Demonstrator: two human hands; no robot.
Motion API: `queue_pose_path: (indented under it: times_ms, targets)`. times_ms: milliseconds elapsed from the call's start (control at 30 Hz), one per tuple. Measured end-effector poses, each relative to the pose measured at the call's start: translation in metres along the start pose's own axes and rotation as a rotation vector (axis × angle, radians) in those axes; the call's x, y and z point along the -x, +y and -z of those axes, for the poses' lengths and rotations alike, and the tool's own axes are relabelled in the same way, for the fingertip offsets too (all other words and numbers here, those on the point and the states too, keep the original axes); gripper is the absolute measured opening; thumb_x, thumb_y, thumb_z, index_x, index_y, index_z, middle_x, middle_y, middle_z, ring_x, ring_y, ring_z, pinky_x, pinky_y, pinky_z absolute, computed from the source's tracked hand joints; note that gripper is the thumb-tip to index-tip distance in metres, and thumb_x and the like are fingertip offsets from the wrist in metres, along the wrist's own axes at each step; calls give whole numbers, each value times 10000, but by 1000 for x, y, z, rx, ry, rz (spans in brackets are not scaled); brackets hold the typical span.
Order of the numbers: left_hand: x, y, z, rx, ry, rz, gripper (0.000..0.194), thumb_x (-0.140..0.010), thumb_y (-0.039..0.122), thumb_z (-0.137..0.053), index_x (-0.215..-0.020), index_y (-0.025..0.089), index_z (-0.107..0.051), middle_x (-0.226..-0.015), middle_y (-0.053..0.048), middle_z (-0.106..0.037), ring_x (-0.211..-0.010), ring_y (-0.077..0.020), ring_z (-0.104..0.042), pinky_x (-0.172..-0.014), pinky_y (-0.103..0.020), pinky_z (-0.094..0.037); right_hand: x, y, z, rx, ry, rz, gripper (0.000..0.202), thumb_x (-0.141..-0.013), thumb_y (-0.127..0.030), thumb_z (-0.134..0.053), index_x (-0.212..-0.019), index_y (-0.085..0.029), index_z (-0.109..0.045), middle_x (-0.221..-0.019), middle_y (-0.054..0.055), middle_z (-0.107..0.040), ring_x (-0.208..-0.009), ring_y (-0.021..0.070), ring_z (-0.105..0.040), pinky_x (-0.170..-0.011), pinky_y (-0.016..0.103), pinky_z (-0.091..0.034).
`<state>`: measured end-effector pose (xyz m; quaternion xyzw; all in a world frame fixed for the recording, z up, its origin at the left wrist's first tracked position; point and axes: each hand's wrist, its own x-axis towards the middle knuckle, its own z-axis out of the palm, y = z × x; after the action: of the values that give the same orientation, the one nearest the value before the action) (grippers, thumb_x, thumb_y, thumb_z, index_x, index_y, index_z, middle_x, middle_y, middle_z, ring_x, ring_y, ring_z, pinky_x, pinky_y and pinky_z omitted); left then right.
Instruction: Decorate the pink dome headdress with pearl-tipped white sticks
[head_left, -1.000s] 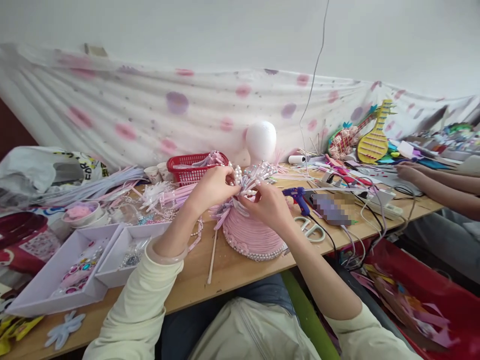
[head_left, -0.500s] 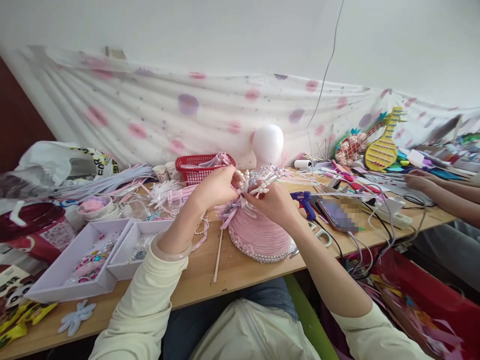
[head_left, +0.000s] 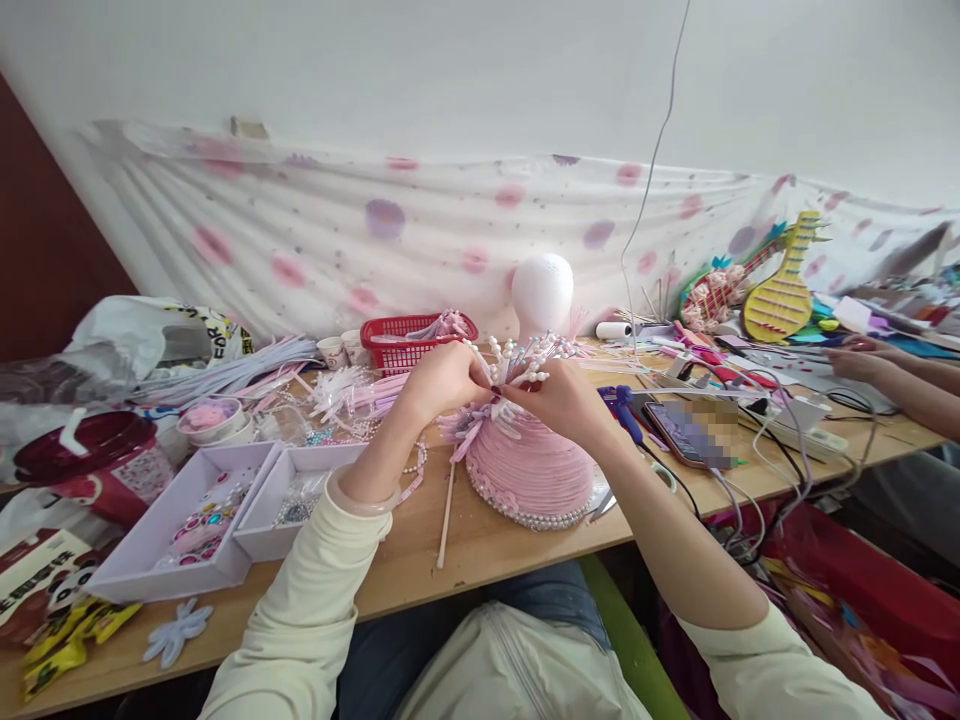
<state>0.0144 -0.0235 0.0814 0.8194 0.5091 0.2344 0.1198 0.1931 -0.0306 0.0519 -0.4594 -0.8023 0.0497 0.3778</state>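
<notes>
A pink dome-shaped piece, ringed with pearl beads along its lower edge, stands on the wooden table in front of me. Above its top is a spray of pearl-beaded stems. My left hand pinches the base of the spray from the left. From the right, my right hand pinches the same stems, its fingertips almost touching the left ones. The fingers partly hide where the stems meet the dome. Pale petal-like pieces stick out at the dome's upper left.
Behind the dome stand a white foam head and a red basket. White bead trays lie left, beside a red cup. A glue gun, phone and cables lie right. Another person's hands are at far right.
The view has shifted slightly, so things appear a little further right and lower. Both hands stay at the stems, with their fingertips now closer together.
</notes>
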Motion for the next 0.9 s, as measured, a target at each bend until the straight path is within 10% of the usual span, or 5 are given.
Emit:
queue_pose_path:
  times_ms: [300, 500, 633, 900]
  targets:
    - [-5, -4, -5, 4, 33, -1, 156, -676, 244, -699, -544, 161, -689, -489, 10, -538, -562, -140, -520, -528, -258, -289, 0, -4, 13, -27, 23, -138, 184, -786, -333, -667, -719, -182, -586, -599, -6, -604, -570, 151, -530, -538, 260, -332]
    - [-1, 2, -7, -27, 71, -11, 108, -643, 207, -685, -548, 156, -693, -482, 3, -546, -551, -141, -512, -533, -270, -283, 77, -12, 3, -17, 252, -269, 312, -885, -498, -568, -771, -208, -552, -478, -47, -498, -452, 125, -472, -504, 244, -333]
    - [1, 6, -8, -64, 95, -14, 108, -656, 201, -644, -609, 159, -731, -509, -8, -568, -552, -144, -500, -538, -272, -283, 121, -21, -28, -168, -21, -175, 249, -962, -389, -451, -850, -203, -573, -542, -33, -538, -484, 126, -502, -486, 235, -343]
    - [1, 2, -7, -88, 96, -42, 140, -658, 214, -610, -563, 156, -695, -500, -8, -538, -554, -138, -474, -529, -267, -254, 122, -38, -66, -17, -348, 226, 294, -875, -36, -413, -1032, -164, -626, -1024, 119, -640, -884, 210, -603, -744, 315, -460]
